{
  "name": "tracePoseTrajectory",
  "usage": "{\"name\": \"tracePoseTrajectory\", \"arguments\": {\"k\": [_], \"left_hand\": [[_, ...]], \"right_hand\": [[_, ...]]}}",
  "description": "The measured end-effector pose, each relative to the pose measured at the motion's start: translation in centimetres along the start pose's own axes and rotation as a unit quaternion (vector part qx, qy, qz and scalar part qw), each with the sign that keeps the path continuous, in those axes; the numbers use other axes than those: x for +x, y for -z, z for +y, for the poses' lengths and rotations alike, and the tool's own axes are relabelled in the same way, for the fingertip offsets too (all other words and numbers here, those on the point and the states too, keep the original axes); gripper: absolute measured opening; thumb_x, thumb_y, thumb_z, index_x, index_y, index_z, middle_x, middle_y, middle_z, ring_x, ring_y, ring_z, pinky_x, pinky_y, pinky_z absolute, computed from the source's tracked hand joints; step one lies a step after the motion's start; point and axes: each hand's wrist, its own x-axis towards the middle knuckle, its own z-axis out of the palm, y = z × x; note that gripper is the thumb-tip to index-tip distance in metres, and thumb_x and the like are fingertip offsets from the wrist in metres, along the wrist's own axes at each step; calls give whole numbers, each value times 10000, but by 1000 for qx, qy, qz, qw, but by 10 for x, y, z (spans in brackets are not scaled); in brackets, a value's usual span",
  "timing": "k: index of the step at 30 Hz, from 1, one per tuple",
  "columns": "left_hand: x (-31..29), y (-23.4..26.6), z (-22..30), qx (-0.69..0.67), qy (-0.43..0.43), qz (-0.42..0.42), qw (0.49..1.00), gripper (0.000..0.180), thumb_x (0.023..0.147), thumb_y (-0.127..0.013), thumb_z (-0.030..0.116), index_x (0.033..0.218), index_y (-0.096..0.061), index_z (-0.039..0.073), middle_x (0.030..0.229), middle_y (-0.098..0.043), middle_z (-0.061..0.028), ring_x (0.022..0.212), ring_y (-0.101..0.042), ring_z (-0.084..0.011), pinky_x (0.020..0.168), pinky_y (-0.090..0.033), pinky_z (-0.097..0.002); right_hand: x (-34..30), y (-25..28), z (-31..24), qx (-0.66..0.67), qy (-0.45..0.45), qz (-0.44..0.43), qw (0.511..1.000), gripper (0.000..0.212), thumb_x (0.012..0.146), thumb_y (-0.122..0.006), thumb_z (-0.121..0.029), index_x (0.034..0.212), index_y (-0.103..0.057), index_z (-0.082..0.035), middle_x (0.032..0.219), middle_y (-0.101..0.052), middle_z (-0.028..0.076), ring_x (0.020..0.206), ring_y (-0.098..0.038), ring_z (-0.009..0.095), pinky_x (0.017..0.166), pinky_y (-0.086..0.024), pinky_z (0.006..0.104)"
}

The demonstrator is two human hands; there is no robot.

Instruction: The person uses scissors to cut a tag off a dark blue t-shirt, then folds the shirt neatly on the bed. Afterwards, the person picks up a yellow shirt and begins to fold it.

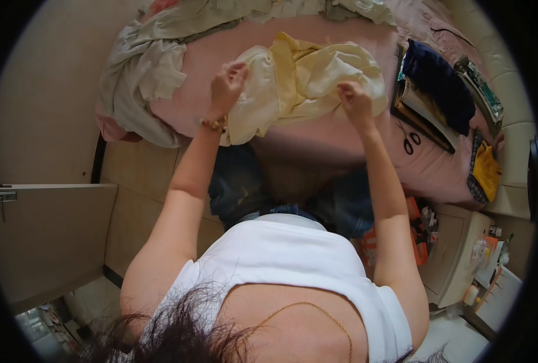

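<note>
A crumpled pale yellow cloth [317, 72], with a deeper yellow fold across its middle, lies along the near edge of the bed in front of me. My left hand [228, 81] is closed at the cloth's left side, its fingertips pinched at the edge. A beaded bracelet circles that wrist. On the right part of the cloth, my right hand [355, 100] is also closed, with the fingers curled against the fabric. The exact grip under the fingertips of both hands is partly hidden.
Whitish-grey cloths [139, 85] are heaped at the bed's left and far side. Scissors [411, 143] lie on the pink sheet [202, 60] at right, beside a dark blue folded cloth [438, 85] and a yellow cloth [486, 172]. A bedside cabinet [447, 248] stands at lower right.
</note>
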Motion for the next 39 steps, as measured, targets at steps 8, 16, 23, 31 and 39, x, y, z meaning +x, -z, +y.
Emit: {"name": "tracePoseTrajectory", "arguments": {"k": [8,16,23,31,39], "left_hand": [[-81,-19,-13,181,-152,-82,968,283,768,-639,76,1052,-644,75,987,-628,-127,939,-582,-333,842,-463,-375],[-8,22,-30,-396,150,-21,906,232,842,-480,-15,1033,-613,-18,938,-653,-117,808,-636,-205,729,-524,-301],[-29,8,-60,-338,412,36,845,272,902,-468,147,1049,-586,-49,959,-641,-104,841,-623,-204,729,-514,-323],[-65,1,-43,132,38,97,986,323,767,-639,217,1050,-592,68,1049,-579,-101,1003,-527,-309,876,-418,-379],[-68,-16,-15,107,9,-66,992,317,812,-657,210,1077,-591,48,967,-624,-102,855,-603,-259,741,-467,-344]], "right_hand": [[-35,-54,1,-131,88,-65,985,248,741,-641,-58,985,-599,-78,1096,-567,103,1018,-534,314,861,-440,399],[-10,10,-2,-29,-28,60,997,160,833,-549,-51,976,-618,-32,895,-634,184,824,-625,333,712,-487,387],[-35,57,47,-128,10,144,981,200,846,-536,-42,1028,-613,-16,908,-628,215,852,-616,365,738,-483,392],[-61,36,3,-264,32,113,957,256,782,-511,14,1013,-600,-48,1070,-565,163,968,-551,357,831,-443,412],[-35,-50,-49,-98,113,47,988,213,786,-578,-55,997,-587,-81,1059,-585,107,1030,-531,300,941,-384,397]]}}
